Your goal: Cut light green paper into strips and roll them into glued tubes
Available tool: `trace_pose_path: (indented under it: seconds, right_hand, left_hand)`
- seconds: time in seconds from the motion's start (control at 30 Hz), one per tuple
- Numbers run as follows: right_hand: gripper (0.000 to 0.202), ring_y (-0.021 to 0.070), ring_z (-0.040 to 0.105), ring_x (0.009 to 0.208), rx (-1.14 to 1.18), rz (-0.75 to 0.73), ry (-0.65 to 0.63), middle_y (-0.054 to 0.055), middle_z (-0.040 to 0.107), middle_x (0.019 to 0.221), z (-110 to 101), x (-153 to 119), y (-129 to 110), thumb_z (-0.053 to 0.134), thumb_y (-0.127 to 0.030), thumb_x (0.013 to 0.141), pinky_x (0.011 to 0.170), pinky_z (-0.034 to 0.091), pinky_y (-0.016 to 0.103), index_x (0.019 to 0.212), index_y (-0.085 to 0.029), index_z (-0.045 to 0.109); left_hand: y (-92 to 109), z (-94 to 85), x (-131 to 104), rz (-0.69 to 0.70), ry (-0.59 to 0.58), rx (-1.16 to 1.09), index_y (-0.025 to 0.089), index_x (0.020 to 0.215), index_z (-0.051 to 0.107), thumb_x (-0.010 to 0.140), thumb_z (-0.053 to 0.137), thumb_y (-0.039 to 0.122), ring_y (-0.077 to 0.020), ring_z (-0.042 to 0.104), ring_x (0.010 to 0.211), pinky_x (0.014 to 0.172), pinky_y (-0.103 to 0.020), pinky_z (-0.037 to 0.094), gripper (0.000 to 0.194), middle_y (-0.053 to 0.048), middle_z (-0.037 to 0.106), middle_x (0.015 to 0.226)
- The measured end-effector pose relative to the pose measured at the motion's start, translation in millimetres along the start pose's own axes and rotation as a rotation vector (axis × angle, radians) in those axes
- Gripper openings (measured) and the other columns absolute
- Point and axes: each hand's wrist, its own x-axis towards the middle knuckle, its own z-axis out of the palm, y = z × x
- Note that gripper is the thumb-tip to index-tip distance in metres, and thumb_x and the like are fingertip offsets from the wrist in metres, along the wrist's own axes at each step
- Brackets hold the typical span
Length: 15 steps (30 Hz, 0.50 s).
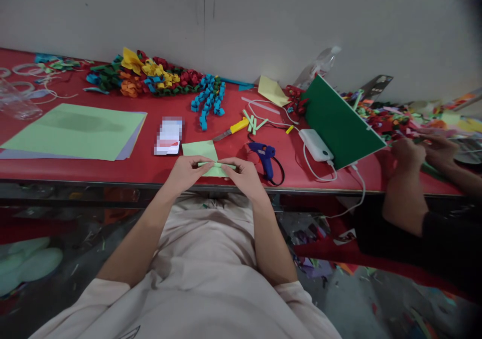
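Observation:
A narrow folded strip of light green paper [217, 165] is held level at the table's front edge. My left hand [189, 172] pinches its left end, and my right hand [243, 174] pinches its right end. Under and behind it lies a light green sheet [199, 149]. Just behind that sheet is a yellow-handled cutter [238, 125] with its blade out, beside several short green strips [252, 123]. A blue glue gun [265, 159] rests to the right of my right hand. The phone [168, 136] lies behind and left of my left hand.
On the red table [233, 98] are stacked paper sheets [71, 130] at left, colourful paper chains [150, 75] at the back, a leaning green board [339, 123] and a white power bank [316, 145] with cables. Another person's hands [408, 153] work at far right.

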Motion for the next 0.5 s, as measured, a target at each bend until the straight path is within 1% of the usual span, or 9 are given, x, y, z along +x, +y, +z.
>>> trace_pose_path:
  seconds: [0.07,0.2,0.23,0.3,0.33,0.4,0.43,0.5]
  right_hand:
    - [0.034,0.0144,0.065,0.062,0.007,0.005,-0.01,0.005,0.077,0.086,2,1,-1,0.069,-0.043,0.086,0.057,0.049,0.024,0.105,-0.016,0.078]
    - [0.031,0.0183,0.069,0.07,-0.012,-0.029,0.022,0.005,0.077,0.08,4,3,2,0.07,-0.047,0.084,0.063,0.052,0.026,0.089,-0.017,0.08]
    - [0.032,0.0187,0.069,0.068,0.002,-0.019,0.029,0.005,0.076,0.08,4,3,3,0.07,-0.048,0.084,0.061,0.052,0.026,0.088,-0.017,0.079]
    - [0.035,0.0187,0.069,0.06,0.055,0.022,-0.001,0.005,0.075,0.075,3,2,4,0.068,-0.049,0.085,0.057,0.053,0.027,0.093,-0.017,0.079]
    - [0.036,0.0187,0.069,0.057,0.084,0.044,-0.031,0.004,0.074,0.071,2,2,4,0.066,-0.049,0.086,0.056,0.053,0.028,0.097,-0.017,0.079]
    - [0.037,0.0188,0.068,0.053,0.132,0.069,-0.068,0.003,0.071,0.065,0,1,4,0.064,-0.048,0.088,0.055,0.055,0.029,0.102,-0.017,0.077]
    - [0.037,0.0185,0.068,0.053,0.15,0.08,-0.068,0.002,0.071,0.063,-1,1,3,0.063,-0.048,0.088,0.055,0.056,0.029,0.103,-0.017,0.077]
    - [0.036,0.0176,0.066,0.049,0.184,0.095,-0.041,0.002,0.069,0.06,-2,1,3,0.063,-0.047,0.088,0.053,0.055,0.028,0.102,-0.016,0.076]
  left_hand:
    - [-1,0.5,-2,0.029,0.004,0.023,0.017,0.095,0.081,0.083,0.071,0.052,-0.0109,0.048,0.055,0.051,-0.024,0.033,0.039,-0.003,0.074,0.077]
    - [-4,0.4,-3,0.074,-0.005,0.043,0.017,0.097,0.082,0.085,0.069,0.054,-0.014,0.056,0.061,0.054,-0.024,0.037,0.041,-0.005,0.078,0.084]
    - [-5,-0.4,-3,0.079,-0.011,0.048,0.016,0.097,0.082,0.085,0.068,0.054,-0.0147,0.057,0.062,0.054,-0.024,0.038,0.042,-0.006,0.078,0.085]
    - [-6,-3.4,-2,0.082,-0.039,0.067,0.016,0.099,0.081,0.087,0.065,0.055,-0.0153,0.057,0.061,0.054,-0.024,0.039,0.045,-0.005,0.076,0.079]
    - [-6,-5.4,-2,0.084,-0.062,0.078,0.016,0.102,0.081,0.089,0.063,0.055,-0.0151,0.056,0.06,0.053,-0.024,0.04,0.046,-0.004,0.074,0.074]
    - [-4,-10.1,-4,0.105,-0.115,0.084,0.016,0.115,0.076,0.095,0.056,0.053,-0.0146,0.056,0.06,0.054,-0.023,0.042,0.047,-0.002,0.069,0.07]
    - [-2,-12.2,-6,0.124,-0.136,0.082,0.017,0.123,0.072,0.097,0.052,0.051,-0.0147,0.058,0.062,0.057,-0.023,0.045,0.047,-0.002,0.069,0.072]
    - [3,-15.5,-10,0.183,-0.172,0.087,0.019,0.132,0.066,0.101,0.048,0.047,-0.0159,0.065,0.074,0.066,-0.023,0.051,0.046,-0.004,0.071,0.086]
